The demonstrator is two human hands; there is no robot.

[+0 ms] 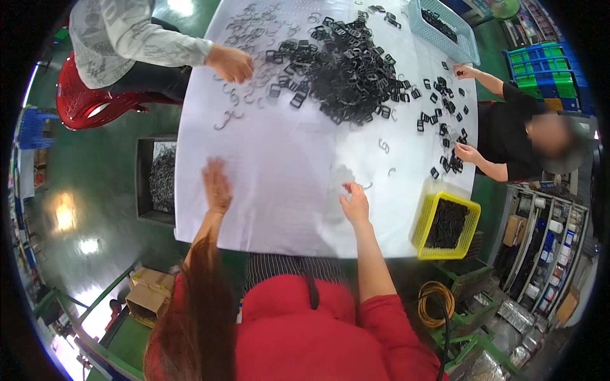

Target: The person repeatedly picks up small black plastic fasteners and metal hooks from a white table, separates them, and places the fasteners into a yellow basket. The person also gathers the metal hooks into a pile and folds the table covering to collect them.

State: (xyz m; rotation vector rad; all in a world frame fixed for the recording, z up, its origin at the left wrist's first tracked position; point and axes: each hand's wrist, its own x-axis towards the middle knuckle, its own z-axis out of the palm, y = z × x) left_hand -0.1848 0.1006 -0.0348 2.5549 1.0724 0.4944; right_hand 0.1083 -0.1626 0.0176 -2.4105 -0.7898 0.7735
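My left hand [216, 185] is over the left part of the white-covered table [273, 209], blurred by motion, its fingers stretched forward and apparently holding nothing. Farther right, my right hand [356, 203] hovers low over the cloth, thumb apart from its bent fingers. A small curved hook [367, 186] lies by its fingertips; whether they touch cannot be made out. Ahead of both hands rises a large heap of black plastic buckles [346, 79]. Loose grey hooks [225, 119] are scattered to its left, and a few thin hooks [384, 145] lie nearer my right hand.
At the far left a person's hand [230, 63] reaches over hooks; on the right another person's hands [467, 152] handle scattered buckles. A yellow basket [422, 228] of black parts stands at the near right corner, a light-blue basket [467, 47] far right. A dark bin [145, 190] sits left of the table.
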